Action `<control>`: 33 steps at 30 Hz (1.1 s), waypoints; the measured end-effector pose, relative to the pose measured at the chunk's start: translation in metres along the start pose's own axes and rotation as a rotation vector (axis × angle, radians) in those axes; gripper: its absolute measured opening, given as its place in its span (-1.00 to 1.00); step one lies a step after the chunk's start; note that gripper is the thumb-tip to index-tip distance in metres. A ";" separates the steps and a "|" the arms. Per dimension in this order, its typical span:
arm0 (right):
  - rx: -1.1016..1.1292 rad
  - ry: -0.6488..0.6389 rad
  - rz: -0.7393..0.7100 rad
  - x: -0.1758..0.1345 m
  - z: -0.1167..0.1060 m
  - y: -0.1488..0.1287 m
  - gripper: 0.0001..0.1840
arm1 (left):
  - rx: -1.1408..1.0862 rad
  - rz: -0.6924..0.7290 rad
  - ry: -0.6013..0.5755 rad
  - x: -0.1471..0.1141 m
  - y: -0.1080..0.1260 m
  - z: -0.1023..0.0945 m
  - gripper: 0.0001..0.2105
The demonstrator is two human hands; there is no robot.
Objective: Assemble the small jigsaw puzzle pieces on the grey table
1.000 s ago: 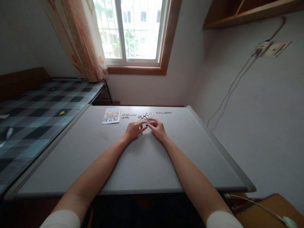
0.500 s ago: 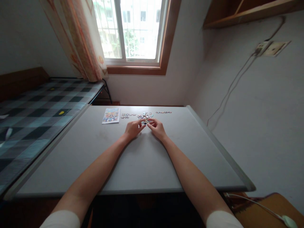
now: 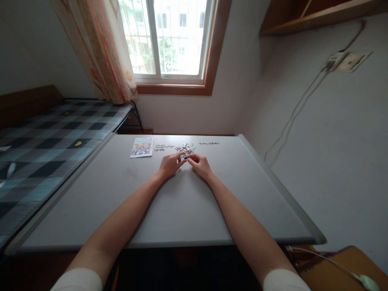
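Observation:
At the far middle of the table, my left hand [image 3: 170, 164] and my right hand [image 3: 200, 163] meet fingertip to fingertip. Between them is a small dark jigsaw piece [image 3: 186, 157], pinched by the right thumb and fingers, with the left thumb and fingers closed at its other side. Just beyond my fingers lies a loose pile of jigsaw pieces [image 3: 185, 148]. Short joined rows of jigsaw pieces [image 3: 160, 146] sit left of the pile, and another joined strip [image 3: 209, 143] lies to its right. My fingers partly cover the near pieces.
A printed picture sheet [image 3: 142, 147] lies left of the pieces on the white table [image 3: 182, 210]. On the left stands a bed with a checked cover [image 3: 60, 133]. A wall socket with a cable [image 3: 335, 60] is at right, and a wooden stool [image 3: 348, 266] stands at lower right.
My right fingers have drawn down and closed around the dark piece; the index finger no longer reaches over the pile. My left hand stays nearly in place.

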State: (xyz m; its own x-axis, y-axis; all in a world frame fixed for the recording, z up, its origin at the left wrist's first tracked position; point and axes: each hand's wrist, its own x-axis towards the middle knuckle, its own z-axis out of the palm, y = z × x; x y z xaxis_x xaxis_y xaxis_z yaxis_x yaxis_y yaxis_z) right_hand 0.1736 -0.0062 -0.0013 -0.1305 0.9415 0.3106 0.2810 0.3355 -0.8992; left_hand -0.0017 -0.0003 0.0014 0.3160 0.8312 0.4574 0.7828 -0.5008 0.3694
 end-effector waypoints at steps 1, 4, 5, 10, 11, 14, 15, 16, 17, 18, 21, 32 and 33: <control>-0.003 -0.001 0.000 0.000 0.000 0.000 -0.72 | 0.000 0.004 0.001 0.000 0.000 0.000 -0.68; -0.013 0.004 0.002 0.000 0.000 0.000 -0.71 | -0.002 0.013 0.004 0.000 0.000 0.000 -0.68; -0.015 0.010 0.000 0.000 0.000 0.001 -0.72 | -0.005 0.015 0.004 0.000 0.000 0.000 -0.68; -0.006 0.041 -0.024 0.002 0.001 0.004 -0.70 | -0.035 0.035 -0.006 -0.001 0.001 -0.001 -0.68; -0.004 0.053 -0.026 0.002 0.001 0.005 -0.70 | -0.039 0.043 -0.008 -0.001 0.001 0.000 -0.69; 0.012 0.084 -0.017 0.003 0.001 0.007 -0.73 | -0.047 0.081 -0.022 -0.001 0.001 0.001 -0.70; 0.026 0.084 -0.011 0.003 0.001 0.008 -0.73 | -0.048 0.095 -0.029 -0.002 0.000 0.001 -0.70; 0.047 0.077 -0.004 0.003 0.001 0.009 -0.73 | -0.046 0.107 -0.035 -0.002 0.000 0.001 -0.69; 0.070 0.066 0.001 0.003 0.001 0.009 -0.71 | -0.042 0.117 -0.042 -0.001 0.000 0.001 -0.69; 0.092 0.051 0.005 0.003 0.001 0.009 -0.70 | -0.036 0.125 -0.047 -0.001 0.000 0.001 -0.69; 0.142 0.027 0.000 0.003 0.001 0.009 -0.70 | -0.021 0.136 -0.056 -0.001 0.000 0.001 -0.69; 0.252 0.103 0.005 0.007 0.000 0.006 -0.72 | -0.041 0.037 0.019 0.000 0.002 -0.001 -0.80; 0.260 0.101 0.006 0.007 0.000 0.006 -0.73 | -0.047 0.029 0.025 0.000 0.002 -0.001 -0.81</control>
State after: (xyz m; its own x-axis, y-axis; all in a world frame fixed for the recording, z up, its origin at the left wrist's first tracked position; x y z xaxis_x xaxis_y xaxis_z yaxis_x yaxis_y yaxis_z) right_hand 0.1740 0.0021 -0.0049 -0.0303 0.9461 0.3224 0.0264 0.3232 -0.9460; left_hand -0.0006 -0.0016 0.0033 0.3239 0.8102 0.4886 0.7475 -0.5357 0.3928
